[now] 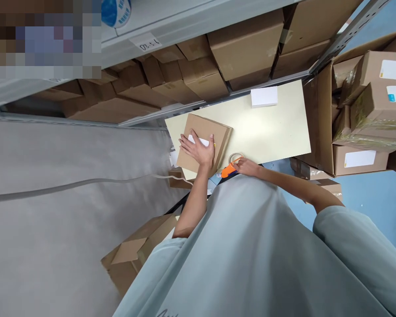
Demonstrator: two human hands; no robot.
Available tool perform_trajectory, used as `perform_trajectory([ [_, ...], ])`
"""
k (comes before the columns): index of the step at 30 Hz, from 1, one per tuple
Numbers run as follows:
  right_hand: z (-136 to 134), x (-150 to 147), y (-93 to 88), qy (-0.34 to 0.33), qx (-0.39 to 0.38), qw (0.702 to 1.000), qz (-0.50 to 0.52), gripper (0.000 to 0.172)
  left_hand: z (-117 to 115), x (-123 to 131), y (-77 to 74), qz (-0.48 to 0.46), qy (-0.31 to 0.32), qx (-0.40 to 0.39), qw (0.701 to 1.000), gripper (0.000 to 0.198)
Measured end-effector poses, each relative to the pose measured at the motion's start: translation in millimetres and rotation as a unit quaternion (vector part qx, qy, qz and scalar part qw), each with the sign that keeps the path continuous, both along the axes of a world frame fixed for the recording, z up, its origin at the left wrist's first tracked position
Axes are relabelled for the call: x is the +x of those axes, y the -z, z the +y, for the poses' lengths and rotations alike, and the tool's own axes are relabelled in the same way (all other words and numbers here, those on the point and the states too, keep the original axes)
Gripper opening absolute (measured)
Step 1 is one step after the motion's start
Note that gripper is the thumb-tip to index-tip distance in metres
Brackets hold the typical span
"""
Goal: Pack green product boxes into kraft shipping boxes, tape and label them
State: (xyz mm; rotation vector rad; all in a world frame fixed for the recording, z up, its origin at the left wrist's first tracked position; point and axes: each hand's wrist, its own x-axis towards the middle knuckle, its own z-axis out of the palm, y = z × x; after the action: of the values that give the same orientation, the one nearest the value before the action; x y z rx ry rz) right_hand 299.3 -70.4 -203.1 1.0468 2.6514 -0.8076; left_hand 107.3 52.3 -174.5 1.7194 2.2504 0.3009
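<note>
Currently resting the left hand (199, 152), open with fingers spread, on a cardboard box (206, 123), partly over its white label (203, 141), at the left end of a cream tabletop (277, 127). Gripping an orange tape dispenser (228, 171) in the closed right hand (247, 167) at the near edge, just beside the box. Facing racked cartons (247, 48), with a white rectangular block (264, 97) near the far edge and an open carton (317, 123) of parcels (372, 105) off the right end.
</note>
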Motion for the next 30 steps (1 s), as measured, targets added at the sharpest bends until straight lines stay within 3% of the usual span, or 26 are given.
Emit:
perform_trajectory([
  [5, 22, 57, -1.0, 0.032, 0.010, 0.999, -0.026, 0.039, -2, 4, -0.3, 0.022, -0.001, 0.002, 1.000, 0.094],
  [11, 85, 188, -10.5, 0.069, 0.060, 0.986, -0.140, 0.032, -2, 4, -2.7, 0.027, 0.004, -0.018, 0.999, 0.096],
  [14, 122, 225, -19.0, 0.116, 0.082, 0.971, -0.190, 0.042, -2, 3, -0.9, 0.049, 0.006, -0.015, 0.999, 0.096],
  [17, 161, 211, -24.9, 0.145, 0.075, 0.968, -0.192, 0.046, -2, 1, 2.0, 0.062, 0.008, -0.015, 0.998, 0.095],
  [23, 220, 102, -28.5, 0.182, 0.015, 0.971, -0.153, 0.036, -3, -3, 7.5, 0.040, 0.014, 0.023, 0.999, 0.094],
  [26, 217, 62, -26.5, 0.173, -0.014, 0.976, -0.134, 0.032, -3, -4, 8.3, 0.041, 0.013, 0.022, 0.999, 0.094],
  [30, 178, 44, -19.4, 0.198, -0.041, 0.971, -0.128, 0.035, 1, -7, 4.3, 0.021, 0.022, 0.008, 1.000, 0.093],
])
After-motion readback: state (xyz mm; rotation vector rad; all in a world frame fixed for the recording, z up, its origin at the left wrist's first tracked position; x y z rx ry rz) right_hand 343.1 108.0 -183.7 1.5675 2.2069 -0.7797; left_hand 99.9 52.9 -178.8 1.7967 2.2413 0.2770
